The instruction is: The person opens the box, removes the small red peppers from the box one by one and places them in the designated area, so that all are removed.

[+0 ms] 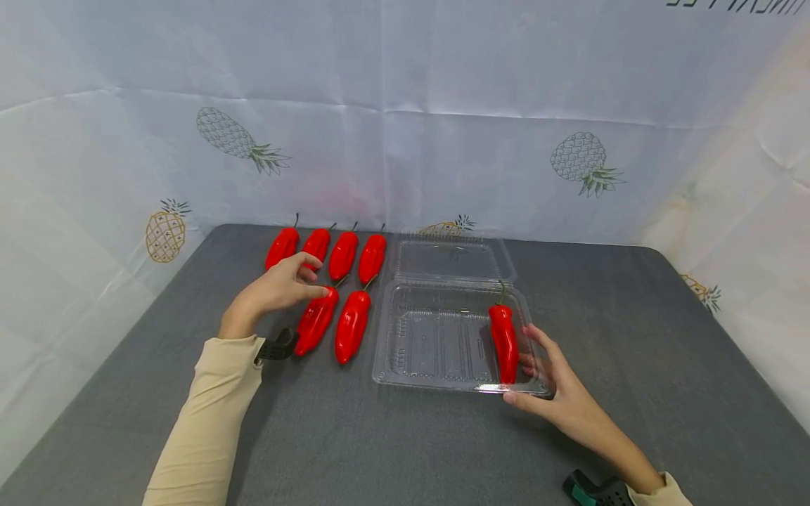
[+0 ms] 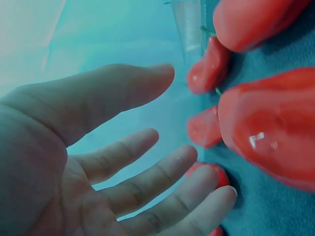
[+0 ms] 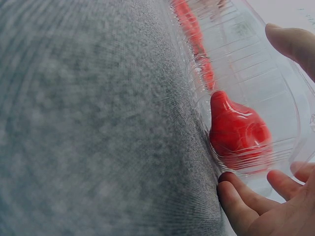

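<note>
My left hand (image 1: pixel 281 287) hovers over the left of two front red peppers (image 1: pixel 314 325), its thumb and fingers spread and holding nothing. In the left wrist view that pepper (image 2: pixel 275 128) lies apart from the fingers. Beside it is the second front pepper (image 1: pixel 353 327). My right hand (image 1: pixel 563 390) grips the front right corner of a clear plastic clamshell container (image 1: pixel 418 385), thumb at the front rim and fingers along the right side. One red pepper (image 1: pixel 503 344) lies lengthwise inside, by the right wall, its green stem pointing away.
Several more red peppers (image 1: pixel 343 256) lie in a back row on the grey table (image 1: pixel 436 450). The container's open lid (image 1: pixel 449 260) lies flat behind its base. A white curtain (image 1: pixel 411 169) with pineapple prints hangs behind and at both sides of the table.
</note>
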`<state>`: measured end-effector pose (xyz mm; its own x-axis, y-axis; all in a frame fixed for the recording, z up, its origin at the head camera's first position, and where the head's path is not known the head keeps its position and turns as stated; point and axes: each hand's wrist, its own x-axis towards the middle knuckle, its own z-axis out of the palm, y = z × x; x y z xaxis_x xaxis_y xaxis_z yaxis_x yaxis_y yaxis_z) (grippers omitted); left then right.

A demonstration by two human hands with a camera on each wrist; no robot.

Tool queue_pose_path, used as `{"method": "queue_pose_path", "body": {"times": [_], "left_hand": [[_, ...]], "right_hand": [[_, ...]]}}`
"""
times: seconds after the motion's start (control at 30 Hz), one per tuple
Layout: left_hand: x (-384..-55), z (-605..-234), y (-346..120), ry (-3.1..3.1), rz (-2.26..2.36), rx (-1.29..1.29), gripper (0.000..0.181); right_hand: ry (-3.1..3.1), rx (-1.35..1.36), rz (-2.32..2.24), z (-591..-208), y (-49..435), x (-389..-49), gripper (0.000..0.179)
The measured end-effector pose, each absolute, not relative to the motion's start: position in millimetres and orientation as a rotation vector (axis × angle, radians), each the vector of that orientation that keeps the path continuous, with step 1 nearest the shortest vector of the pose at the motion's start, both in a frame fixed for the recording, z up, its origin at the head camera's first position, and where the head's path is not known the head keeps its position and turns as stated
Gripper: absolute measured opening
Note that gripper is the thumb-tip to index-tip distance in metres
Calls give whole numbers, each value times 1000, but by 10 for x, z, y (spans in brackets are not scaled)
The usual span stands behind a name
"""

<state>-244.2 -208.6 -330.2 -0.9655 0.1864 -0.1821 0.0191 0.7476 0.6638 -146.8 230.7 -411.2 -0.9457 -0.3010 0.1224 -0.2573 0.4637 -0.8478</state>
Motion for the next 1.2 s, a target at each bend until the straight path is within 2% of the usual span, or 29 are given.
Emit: {"method": "queue_pose_path", "body": {"times": [0.33, 1.2], "left_hand": [[-2417, -3245, -1957, 2759, 1074, 312, 53], [-2298, -3173, -1575, 2736, 1131, 459, 47]], "right_hand": [[2670, -500, -1509, -4123, 2302, -1470, 103], [2648, -504, -1532, -4111, 2310, -1468, 101]]}}
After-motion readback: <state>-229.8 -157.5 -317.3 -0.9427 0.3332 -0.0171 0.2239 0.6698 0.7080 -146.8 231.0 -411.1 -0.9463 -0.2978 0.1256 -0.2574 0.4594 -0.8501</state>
